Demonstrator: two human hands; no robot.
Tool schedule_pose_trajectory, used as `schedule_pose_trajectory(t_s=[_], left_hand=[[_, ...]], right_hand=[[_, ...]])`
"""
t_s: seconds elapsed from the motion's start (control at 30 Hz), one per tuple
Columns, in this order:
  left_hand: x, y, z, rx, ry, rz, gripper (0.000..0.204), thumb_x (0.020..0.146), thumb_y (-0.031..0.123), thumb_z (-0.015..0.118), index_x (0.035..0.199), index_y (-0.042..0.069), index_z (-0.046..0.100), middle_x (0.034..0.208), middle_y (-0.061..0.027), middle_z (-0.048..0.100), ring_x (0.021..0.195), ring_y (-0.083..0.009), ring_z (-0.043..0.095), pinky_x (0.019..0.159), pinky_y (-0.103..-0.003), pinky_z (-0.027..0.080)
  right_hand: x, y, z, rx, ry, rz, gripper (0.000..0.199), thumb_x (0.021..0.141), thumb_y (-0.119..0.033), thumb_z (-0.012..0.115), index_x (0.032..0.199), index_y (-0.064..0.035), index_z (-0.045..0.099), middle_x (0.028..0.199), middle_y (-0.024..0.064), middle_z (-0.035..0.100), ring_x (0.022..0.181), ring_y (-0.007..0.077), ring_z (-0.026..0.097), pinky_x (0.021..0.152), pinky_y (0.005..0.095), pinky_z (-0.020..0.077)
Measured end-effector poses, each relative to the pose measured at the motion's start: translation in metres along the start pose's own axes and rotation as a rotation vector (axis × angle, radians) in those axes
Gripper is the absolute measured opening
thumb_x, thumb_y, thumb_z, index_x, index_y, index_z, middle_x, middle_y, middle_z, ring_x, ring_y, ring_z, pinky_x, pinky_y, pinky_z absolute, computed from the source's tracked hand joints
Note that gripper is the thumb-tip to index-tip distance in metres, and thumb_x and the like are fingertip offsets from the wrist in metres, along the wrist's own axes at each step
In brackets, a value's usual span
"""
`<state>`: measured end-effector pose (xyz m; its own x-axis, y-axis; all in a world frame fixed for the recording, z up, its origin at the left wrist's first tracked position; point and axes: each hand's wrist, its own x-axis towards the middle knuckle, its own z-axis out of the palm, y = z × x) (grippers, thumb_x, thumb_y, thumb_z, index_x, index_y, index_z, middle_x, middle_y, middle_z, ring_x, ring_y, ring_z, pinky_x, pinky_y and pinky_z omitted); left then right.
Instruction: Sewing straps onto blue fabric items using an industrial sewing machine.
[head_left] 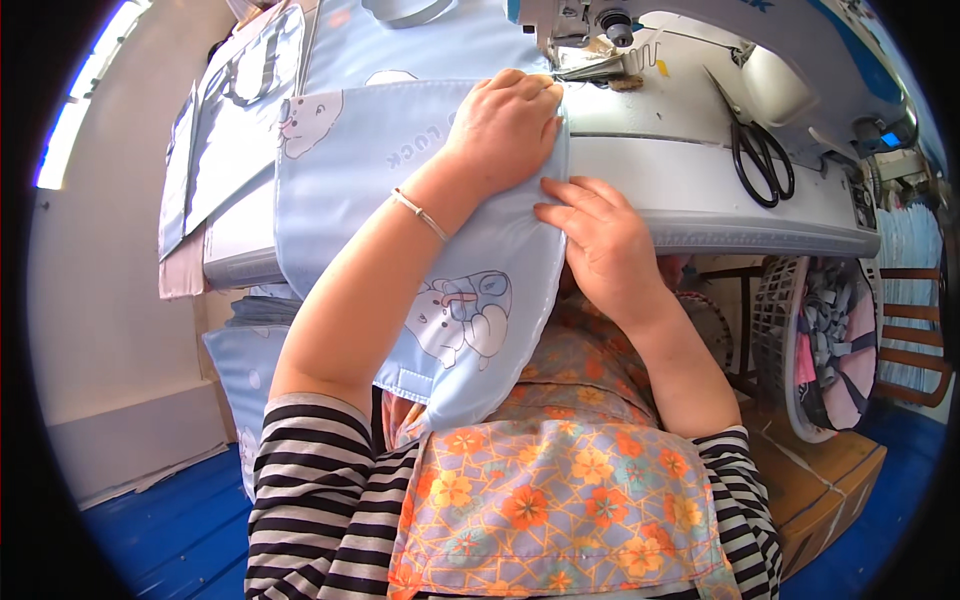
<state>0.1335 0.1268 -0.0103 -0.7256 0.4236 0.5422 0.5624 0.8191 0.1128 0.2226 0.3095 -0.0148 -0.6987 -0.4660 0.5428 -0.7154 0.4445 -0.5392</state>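
A light blue fabric piece (pixel 350 215) with printed cartoon animals and a stitched rim lies over the sewing table and hangs down at my lap. My left hand (pixel 508 130) rests on it near its far right corner, palm down, fingers slightly bent, just below the sewing machine's needle area (pixel 600 65). Along the fabric's right edge, my right hand (pixel 605 240) has its fingertips on top of the cloth; its thumb is hidden, and the edge appears pinched. A small pale rectangular patch (pixel 414 383) sits near the hanging end.
Black-handled scissors (pixel 760 160) lie on the table's right, beneath the machine arm (pixel 830 60). More blue fabric (pixel 440 45) is spread behind, with grey-strapped pieces (pixel 250 100) at left. A basket of cloth scraps (pixel 785 340) and a cardboard box (pixel 830 490) stand at right.
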Motion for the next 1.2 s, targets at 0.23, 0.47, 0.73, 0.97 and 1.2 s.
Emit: schedule_pose_trajectory(t_s=[0.23, 0.47, 0.73, 0.97, 1.2], left_hand=[[0.015, 0.003, -0.002, -0.008, -0.112, -0.107, 0.034, 0.091, 0.021, 0.061, 0.119, 0.003, 0.066, 0.122, -0.0128, 0.068, 0.12, -0.0309, 0.058, 0.103, -0.044, 0.045], [-0.002, -0.006, 0.007, 0.025, -0.009, -0.1, 0.035, 0.09, 0.023, 0.061, 0.116, -0.002, 0.062, 0.134, -0.0199, 0.06, 0.132, -0.033, 0.051, 0.111, -0.045, 0.038], [-0.062, 0.021, -0.057, -0.08, -0.221, -0.071, 0.041, 0.091, 0.019, 0.061, 0.127, -0.001, 0.06, 0.141, -0.0174, 0.054, 0.135, -0.0327, 0.047, 0.114, -0.048, 0.035], [-0.115, 0.05, -0.13, -0.206, -0.45, -0.086, 0.062, 0.08, 0.029, 0.073, 0.134, 0.002, 0.057, 0.144, -0.018, 0.051, 0.138, -0.0358, 0.043, 0.116, -0.054, 0.029], [-0.142, 0.047, -0.143, -0.05, -0.533, -0.177, 0.074, 0.069, 0.023, 0.075, 0.138, 0.002, 0.054, 0.151, -0.0183, 0.043, 0.142, -0.0358, 0.039, 0.116, -0.057, 0.029]], right_hand=[[0.011, 0.016, -0.007, 0.021, -0.008, 0.024, 0.034, 0.074, 0.011, 0.06, 0.103, -0.002, 0.072, 0.116, 0.0139, 0.07, 0.113, 0.0341, 0.061, 0.097, 0.0413, 0.0512], [0.014, 0.017, -0.011, -0.121, -0.01, -0.012, 0.033, 0.079, 0.01, 0.058, 0.107, 0.0004, 0.07, 0.12, 0.0159, 0.067, 0.116, 0.0343, 0.06, 0.101, 0.0418, 0.0492], [-0.007, 0.014, -0.018, -0.108, -0.069, -0.092, 0.035, 0.08, 0.008, 0.06, 0.114, 0.0023, 0.067, 0.123, 0.0144, 0.066, 0.117, 0.034, 0.06, 0.102, 0.0425, 0.0488], [-0.007, 0.011, -0.02, -0.142, -0.087, -0.095, 0.038, 0.08, 0.006, 0.063, 0.117, 0.0012, 0.067, 0.125, 0.0142, 0.065, 0.117, 0.0328, 0.06, 0.102, 0.0411, 0.0488], [-0.001, 0.012, -0.022, -0.153, -0.095, -0.106, 0.039, 0.077, 0.01, 0.06, 0.114, 0.0023, 0.067, 0.124, 0.016, 0.065, 0.113, 0.0338, 0.062, 0.099, 0.0413, 0.0503]])
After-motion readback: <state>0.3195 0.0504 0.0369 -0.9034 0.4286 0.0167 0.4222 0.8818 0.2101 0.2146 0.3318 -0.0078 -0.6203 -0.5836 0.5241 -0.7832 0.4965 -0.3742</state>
